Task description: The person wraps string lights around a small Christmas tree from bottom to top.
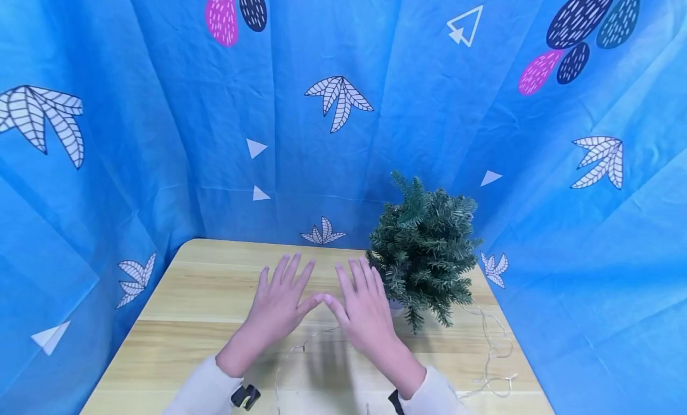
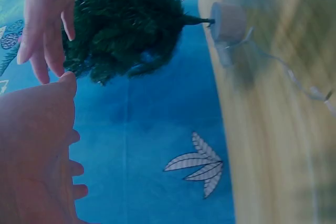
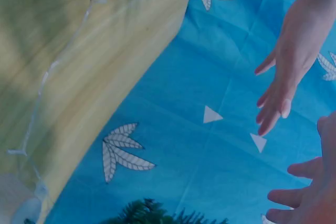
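Both hands hover over the wooden table, palms down with fingers spread and nothing held. The left hand [image 1: 279, 304] is left of centre, its thumb tip meeting the right thumb tip in the head view. Just left of a small artificial Christmas tree [image 1: 426, 248] is the right hand [image 1: 366, 307], its fingertips near the lower branches. The tree is dark green and stands on a round pale base [image 2: 229, 22], mostly hidden by branches in the head view. A thin light string [image 3: 39, 95] with small bulbs trails from the base across the table beneath the hands.
More of the pale wire [image 1: 491, 355] lies in loose loops on the table's right side. A blue patterned curtain [image 1: 322, 164] hangs behind and along both sides of the wooden table [image 1: 182, 319]. Each wrist wears a dark strap [image 1: 245, 397].
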The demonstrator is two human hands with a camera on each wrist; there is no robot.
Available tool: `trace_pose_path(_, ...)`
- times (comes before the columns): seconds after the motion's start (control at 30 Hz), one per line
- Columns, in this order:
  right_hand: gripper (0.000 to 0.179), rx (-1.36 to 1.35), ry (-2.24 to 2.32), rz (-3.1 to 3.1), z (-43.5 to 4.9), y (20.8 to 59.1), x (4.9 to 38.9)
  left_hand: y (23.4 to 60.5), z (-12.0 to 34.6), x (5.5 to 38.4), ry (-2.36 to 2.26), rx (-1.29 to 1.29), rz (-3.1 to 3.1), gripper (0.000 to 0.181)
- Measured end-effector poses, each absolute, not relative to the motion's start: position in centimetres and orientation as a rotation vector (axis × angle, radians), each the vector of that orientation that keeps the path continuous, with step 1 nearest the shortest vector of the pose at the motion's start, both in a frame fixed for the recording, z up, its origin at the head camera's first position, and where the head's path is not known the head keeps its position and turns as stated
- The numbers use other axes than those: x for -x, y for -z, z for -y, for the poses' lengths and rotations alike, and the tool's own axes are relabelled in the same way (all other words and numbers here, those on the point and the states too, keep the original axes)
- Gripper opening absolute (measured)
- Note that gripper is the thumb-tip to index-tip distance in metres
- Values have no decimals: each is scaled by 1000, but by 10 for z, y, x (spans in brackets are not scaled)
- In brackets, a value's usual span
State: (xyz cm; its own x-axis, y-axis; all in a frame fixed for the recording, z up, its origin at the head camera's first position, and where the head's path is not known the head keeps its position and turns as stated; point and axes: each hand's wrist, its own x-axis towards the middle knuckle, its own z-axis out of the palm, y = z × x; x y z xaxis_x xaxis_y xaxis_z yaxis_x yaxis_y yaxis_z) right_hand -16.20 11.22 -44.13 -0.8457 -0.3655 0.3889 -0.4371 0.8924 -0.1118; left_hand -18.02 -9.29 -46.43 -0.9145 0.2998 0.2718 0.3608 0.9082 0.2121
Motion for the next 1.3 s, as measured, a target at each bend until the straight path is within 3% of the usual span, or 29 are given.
trace_pose_path(0.47, 58, -683, -302, 2601, -116, 484, 139, 519, 86, 170, 430, 585, 2831, 71)
trace_pose_path(1.0, 52, -752, -161, 2623, -121, 552, 109, 581, 94, 181, 432, 704, 2706, 41)
trace_pose_path(1.3, 47, -936, -96, 2551, -114, 607, 83, 613, 93, 189, 501, 812, 2675, 36)
